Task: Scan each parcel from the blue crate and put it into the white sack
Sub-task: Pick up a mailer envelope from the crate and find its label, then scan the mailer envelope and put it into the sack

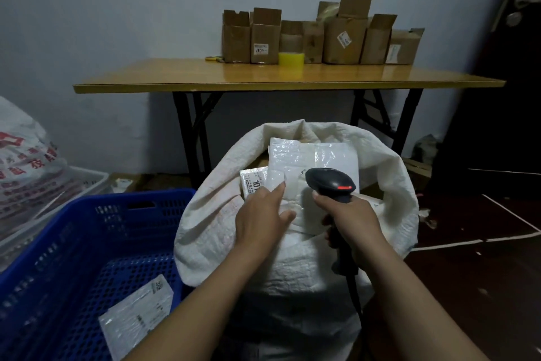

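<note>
We are recording the left hand (262, 215) reaching over the mouth of the white woven plastic sack (205, 231). Its fingers are straight and slightly spread and are holding nothing. The fingertips are lying on or just above a white glossy plastic mailer parcel (316, 160) at the top of the sack's contents; we cannot tell whether they are pressing. A smaller label-faced parcel (253, 182) is lying just beside it, under the hand's far edge.

The right hand (349, 220) is gripping the handle of a black handheld barcode scanner (329, 180), whose red light is showing and whose head is pointing away over the sack.

The blue perforated plastic crate (73, 231) is standing just left of the sack, with one flat white mailer parcel (137, 316) lying label-up on its floor.

We are judging the step in hand to be the settling of a parcel into the sack, which is looking nearly full. To do it well:
- Press the mailer flat and inward, because the slick film is likely to slide towards the slack rim.
- Keep the scanner's cord clear of the opening.
- For the crate parcel, keep the label facing the scanner before lifting.
</note>
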